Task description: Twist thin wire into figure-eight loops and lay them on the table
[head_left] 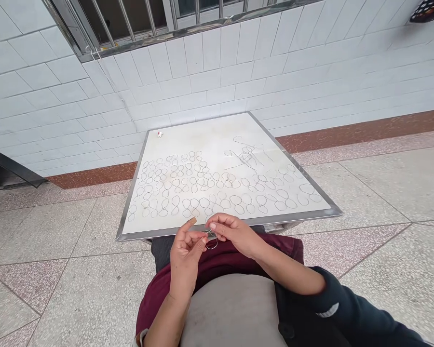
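A thin wire loop (pixel 212 247) hangs between my two hands, just off the near edge of the white table (pixel 198 132). My left hand (pixel 184 255) pinches it between thumb and a finger; another finger, with a tan covering on its tip, points up. From the other side, my right hand (pixel 238 236) closes thumb and fingers on the same wire, palm down. Several wire figure-eights (pixel 175 205) lie in rows over the table's near and left parts. Looser, partly straight wires (pixel 246 156) lie tangled at the right of the middle.
A small white and red object (pixel 160 134) sits by the table's far left corner. Grey metal trim (pixel 296 215) edges the tabletop. Behind it stands a white tiled wall (pixel 210 89) with a barred window (pixel 148 19). Speckled stone floor (pixel 390 183) surrounds the table.
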`<state>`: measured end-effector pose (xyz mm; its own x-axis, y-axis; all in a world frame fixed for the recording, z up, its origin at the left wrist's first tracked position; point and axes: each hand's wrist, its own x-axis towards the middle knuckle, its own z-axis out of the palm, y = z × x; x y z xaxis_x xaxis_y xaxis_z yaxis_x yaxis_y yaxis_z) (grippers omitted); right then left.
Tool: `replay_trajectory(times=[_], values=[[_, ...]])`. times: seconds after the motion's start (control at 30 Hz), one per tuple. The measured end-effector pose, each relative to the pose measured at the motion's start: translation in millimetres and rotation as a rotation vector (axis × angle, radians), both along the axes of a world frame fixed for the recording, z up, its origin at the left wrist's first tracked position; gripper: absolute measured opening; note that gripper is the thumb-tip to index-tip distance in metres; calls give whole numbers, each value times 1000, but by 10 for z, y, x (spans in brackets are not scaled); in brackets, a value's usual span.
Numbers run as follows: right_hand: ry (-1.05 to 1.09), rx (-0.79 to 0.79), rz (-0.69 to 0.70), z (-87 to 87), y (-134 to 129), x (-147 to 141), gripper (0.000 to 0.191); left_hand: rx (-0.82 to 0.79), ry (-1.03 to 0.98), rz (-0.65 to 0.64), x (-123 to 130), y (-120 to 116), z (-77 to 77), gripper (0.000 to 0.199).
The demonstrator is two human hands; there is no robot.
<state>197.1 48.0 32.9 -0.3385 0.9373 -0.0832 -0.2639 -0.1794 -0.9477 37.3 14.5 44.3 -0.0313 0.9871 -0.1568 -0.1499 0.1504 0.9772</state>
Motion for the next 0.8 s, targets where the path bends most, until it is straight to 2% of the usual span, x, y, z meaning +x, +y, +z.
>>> replay_trajectory(times=[0.13, 0.23, 0.37, 0.47, 0.67, 0.8], values=[[57, -95, -9, 5, 100, -13, 30, -24, -115, -5, -28, 38, -13, 55], [17, -154, -102, 15, 250, 2, 32, -109, -274, 50, -115, 107, -135, 47], [-81, -172, -193, 12, 608, 126, 27, -340, -434, 123, -291, 219, -451, 35], [-174, -169, -242, -28, 965, 335, 24, -456, -497, 156, -413, 275, -702, 31], [-461, -154, -303, -66, 1699, 844, 19, -501, -529, 236, -688, 326, -1114, 37], [-685, -126, -293, 28, 2216, 936, 25, -613, -539, 280, -894, 367, -1489, 54]])
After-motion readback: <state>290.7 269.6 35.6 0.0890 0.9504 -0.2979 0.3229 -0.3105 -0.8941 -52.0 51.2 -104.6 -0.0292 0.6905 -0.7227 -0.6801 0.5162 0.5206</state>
